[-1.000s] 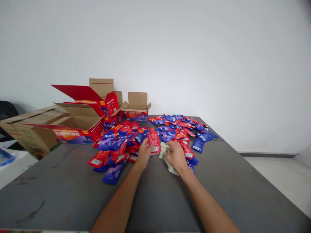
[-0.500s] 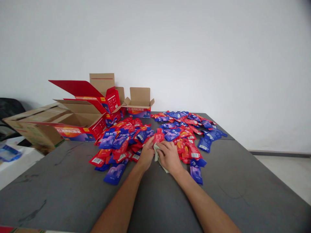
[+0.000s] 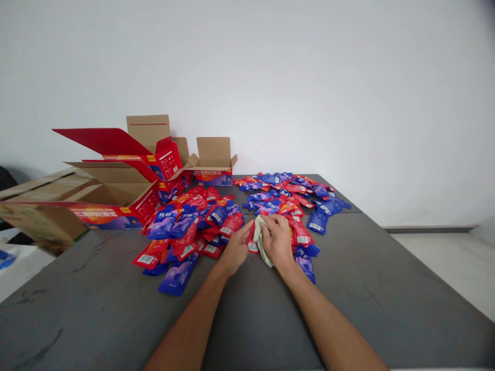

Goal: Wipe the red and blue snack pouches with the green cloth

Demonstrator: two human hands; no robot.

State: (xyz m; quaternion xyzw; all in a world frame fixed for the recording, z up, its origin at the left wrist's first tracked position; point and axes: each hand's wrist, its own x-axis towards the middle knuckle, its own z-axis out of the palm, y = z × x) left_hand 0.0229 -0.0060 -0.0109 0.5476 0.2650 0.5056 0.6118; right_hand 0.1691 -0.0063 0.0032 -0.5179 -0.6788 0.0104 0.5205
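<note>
Between my hands is a red pouch, its lower end with a barcode label showing. My left hand grips the pouch by its left edge. A pale cloth is bunched in my right hand and lies against the pouch, covering its upper part. To the left lies a heap of red and blue pouches. Beyond and to the right of my hands spreads a second heap of such pouches.
Open red cartons stand at the left back of the grey table, with another open carton near the wall. A large brown cardboard box is beyond the table's left edge. Single blue pouches lie at the heaps' near edges.
The cloth in my right hand has moved up over the top of the red pouch, and the pouch's barcode end now shows below. The camera view has turned slightly right.
</note>
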